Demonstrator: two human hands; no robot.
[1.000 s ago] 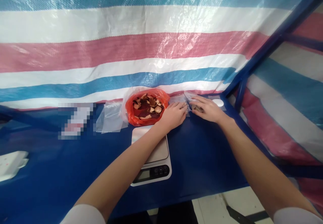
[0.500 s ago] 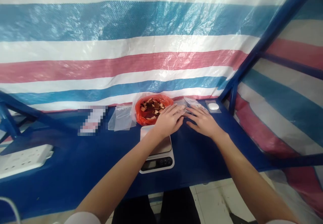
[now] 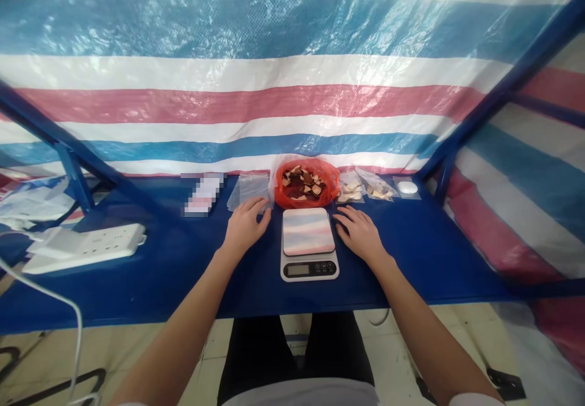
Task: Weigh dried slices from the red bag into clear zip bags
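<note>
**Both hands flat beside the scale, holding nothing**

The left hand (image 3: pixel 244 226) lies palm down on the blue table (image 3: pixel 183 284), fingers spread and released, with nothing in its grasp. Its fingertips reach the near edge of a stack of empty clear bags (image 3: pixel 249 188) just ahead of it; whether they press on the plastic is hard to tell. The right hand (image 3: pixel 361 233) is likewise open and flat on the table, empty.

The kitchen scale (image 3: pixel 308 241) sits between the two hands, just inside each thumb, and neither hand touches it. Its plate is bare. Beyond the scale, ahead of both hands, an opened red bag (image 3: pixel 305 183) holds dried brown and pale slices. Ahead of the right hand's fingers lie two small filled pouches (image 3: pixel 351 188), and further out to its right sits a small white round object (image 3: pixel 407 187). Well off to the left of the left hand lies a white power strip (image 3: pixel 91 244).

To handle this well, I judge that the wrists and thumbs should keep clear of the plate so no weight leans on it. A thin bag is best peeled off the stack with fingertips alone.
</note>
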